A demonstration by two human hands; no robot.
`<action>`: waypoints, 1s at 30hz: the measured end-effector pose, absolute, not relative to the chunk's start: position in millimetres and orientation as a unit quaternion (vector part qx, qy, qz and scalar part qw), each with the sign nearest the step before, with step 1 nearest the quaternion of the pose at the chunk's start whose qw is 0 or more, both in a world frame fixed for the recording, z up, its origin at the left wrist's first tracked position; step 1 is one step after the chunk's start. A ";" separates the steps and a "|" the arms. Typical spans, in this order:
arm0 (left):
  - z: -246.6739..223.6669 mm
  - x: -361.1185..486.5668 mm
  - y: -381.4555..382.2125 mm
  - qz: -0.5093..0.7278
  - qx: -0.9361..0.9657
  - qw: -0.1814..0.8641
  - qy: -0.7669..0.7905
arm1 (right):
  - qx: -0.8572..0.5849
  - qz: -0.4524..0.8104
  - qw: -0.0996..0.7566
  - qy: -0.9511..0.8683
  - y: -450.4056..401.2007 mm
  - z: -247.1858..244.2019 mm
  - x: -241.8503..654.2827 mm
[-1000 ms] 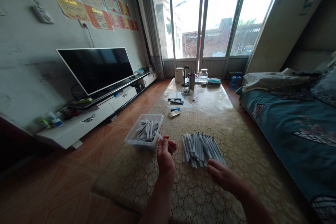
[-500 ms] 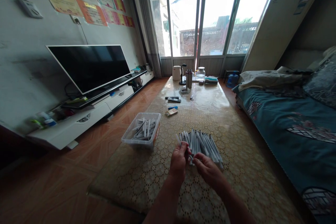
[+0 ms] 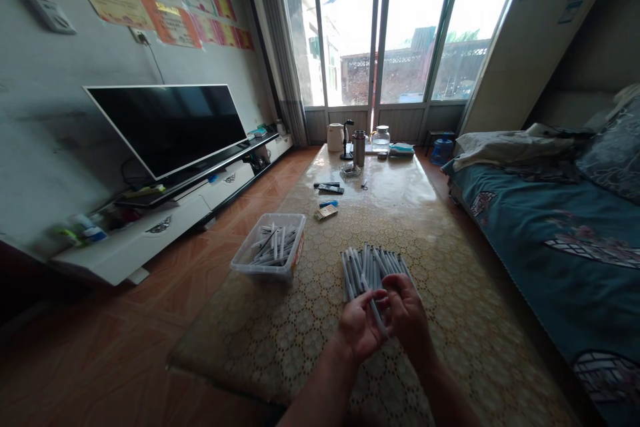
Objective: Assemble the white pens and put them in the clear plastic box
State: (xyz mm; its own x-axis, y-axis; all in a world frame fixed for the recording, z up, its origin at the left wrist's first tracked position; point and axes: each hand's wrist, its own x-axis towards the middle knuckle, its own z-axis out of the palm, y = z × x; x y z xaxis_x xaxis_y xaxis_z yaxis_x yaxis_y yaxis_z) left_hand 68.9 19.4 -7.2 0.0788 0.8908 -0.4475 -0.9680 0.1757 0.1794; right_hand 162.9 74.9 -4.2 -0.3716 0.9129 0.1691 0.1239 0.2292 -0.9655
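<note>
A slim whitish pen [image 3: 376, 315] lies slantwise across the fingers of my left hand [image 3: 359, 330], which is turned partly palm up and curled around it. Close on the right, my right hand [image 3: 409, 315] has its fingers bent and pressed together beside the pen; what they grip, if anything, is hidden. Just beyond both hands a row of similar pale pens [image 3: 354, 268] with dark ends is spread on the patterned tablecloth [image 3: 310, 340]. To the left, a clear plastic box [image 3: 238, 264] holds many more loose pens [image 3: 274, 244].
Farther up the table are a small carton [image 3: 327, 213], a blue object [image 3: 329, 203], remote controls [image 3: 330, 189] and a glass ashtray [image 3: 351, 171]. A thermos [image 3: 359, 149], kettle [image 3: 335, 138] and glass jug [image 3: 382, 139] stand at the far end. A bed [image 3: 530, 213] is right.
Both hands have shifted slightly; the left has rolled palm up with the pen now pointing down toward me. The right has risen and turned, its fingers now beside the pen.
</note>
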 end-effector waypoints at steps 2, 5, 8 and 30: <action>-8.2 71.9 21.8 0.645 -0.081 0.721 0.238 | -0.355 0.421 0.414 -0.725 69.0 -0.6 160.8; -6.3 71.5 23.7 0.666 -0.086 0.705 0.226 | -0.292 0.398 0.387 -0.779 63.0 2.5 158.0; -5.0 68.2 24.4 0.676 -0.092 0.698 0.220 | -0.260 0.426 0.377 -0.780 62.2 3.4 157.8; 103.1 -143.1 0.6 0.338 0.317 0.148 0.874 | -0.452 0.511 0.426 -0.594 111.9 2.1 190.9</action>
